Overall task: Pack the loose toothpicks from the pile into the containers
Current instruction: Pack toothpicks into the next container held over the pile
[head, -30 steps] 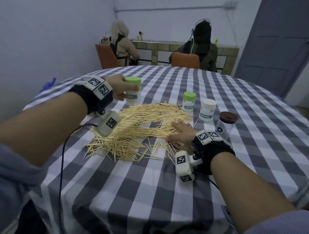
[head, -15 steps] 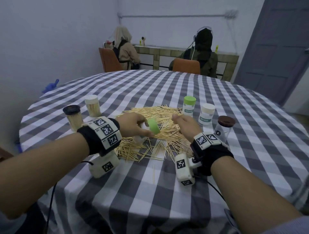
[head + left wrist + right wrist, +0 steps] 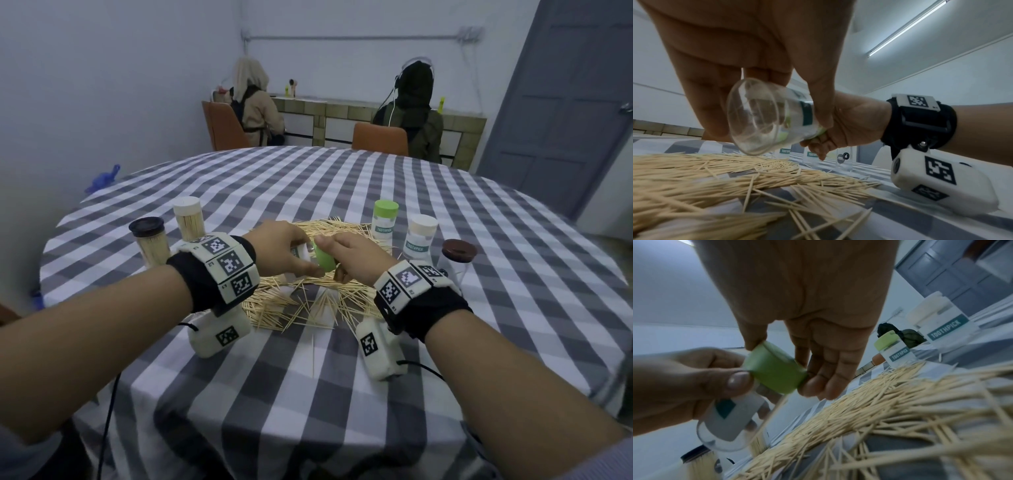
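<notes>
A pile of loose toothpicks [image 3: 318,294] lies on the checked table [image 3: 342,178]. Just above it my left hand [image 3: 284,250] grips a clear, empty container [image 3: 764,116] tilted on its side, bottom toward the left wrist camera. Its green lid [image 3: 323,259] points to the right, and my right hand [image 3: 346,255] pinches that lid [image 3: 774,368] between thumb and fingers. In the right wrist view the container body [image 3: 731,418] with its teal label slants down to the left under my left thumb. The lid sits on the container mouth.
At the left stand two containers full of toothpicks, one dark-lidded [image 3: 149,241], one white-lidded [image 3: 188,219]. At the right stand a green-lidded [image 3: 385,222], a white-lidded [image 3: 419,236] and a brown-lidded container [image 3: 457,260]. A single toothpick [image 3: 313,356] lies nearer me. Two people sit at the far counter.
My left hand brought the green-lidded container from the far side of the pile down to the middle and tipped it. My right hand rose off the toothpicks and took hold of the lid.
</notes>
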